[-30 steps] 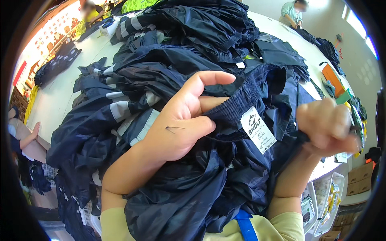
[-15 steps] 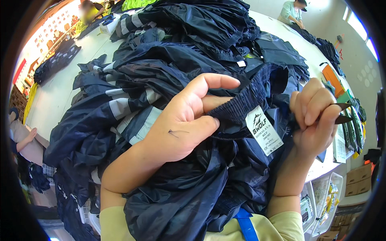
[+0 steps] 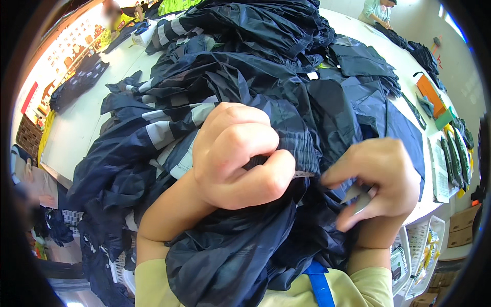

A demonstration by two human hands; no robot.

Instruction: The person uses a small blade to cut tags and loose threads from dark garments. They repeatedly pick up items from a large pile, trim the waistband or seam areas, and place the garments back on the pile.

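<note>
At the far left a white desk [image 3: 76,128] runs up and away, and one small dark bundle of cloth [image 3: 76,84] lies on it apart from the rest. Next comes the big heap of navy garments [image 3: 245,46], too tangled to count, several of them crossed by grey reflective bands [image 3: 158,130]. One garment from that heap [image 3: 245,250] is drawn up close to the person's chest, bunched into dark shiny folds. The left hand [image 3: 238,156] is closed into a fist around the ribbed elastic edge of this garment [image 3: 296,146], thumb pressed over the fabric. Just to the right, the right hand [image 3: 378,184] has its fingers curled in and pinches a small pale metal tool [image 3: 358,197] against the same fabric; what kind of tool it is cannot be told. Two bare forearms come up from pale yellow sleeves, with one blue strap [image 3: 319,284] between them. Further right, one orange box [image 3: 428,92] sits on the desk near several green packets [image 3: 455,153]. Two other people work at the far end of the desk, one at upper left, one at upper right.
</note>
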